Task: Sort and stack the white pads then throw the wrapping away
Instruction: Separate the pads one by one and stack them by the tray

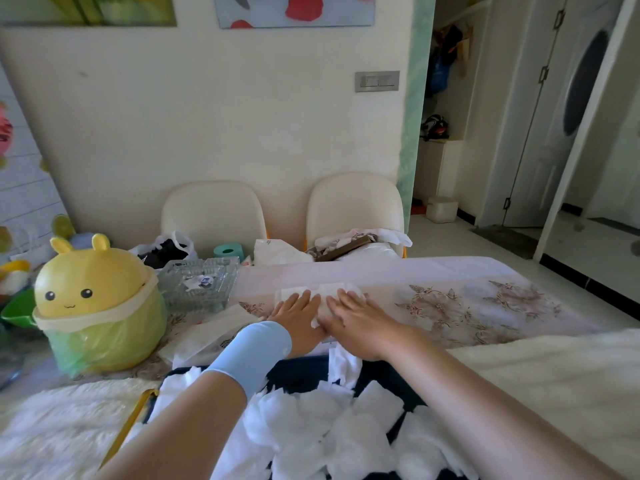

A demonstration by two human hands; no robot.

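A: How do the arms lie?
B: Both reach forward from the bottom edge and meet mid-picture. The left hand (297, 315) and the right hand (353, 318) lie side by side, palms down, almost touching. The left forearm wears a pale blue wristband (254, 356).
A: Are the hands gripping anything?
B: No. Both are flat, with fingers (346, 299) straight and slightly spread, pressing down on the white pads (323, 292). Nothing is pinched or curled round.
A: Where do those pads sit?
B: On the surface (467, 306), on its pale cloth with a brown print, under both palms. They show as flat, soft-edged white pieces poking out beyond the hands. How many layers lie beneath I cannot tell.
A: Any others?
B: A heap of loose pads (329, 431) lies close to the camera on a dark cloth (301, 374), below the forearms. They are fluffy, roughly square and overlap at all angles.
A: And the wrapping?
B: Crumpled, whitish wrapping (207, 336) lies on the surface just left of the left wrist, between it and a yellow bin (93, 299) with ears and a green liner. A glass tray (199, 282) stands behind the wrapping, beside the bin
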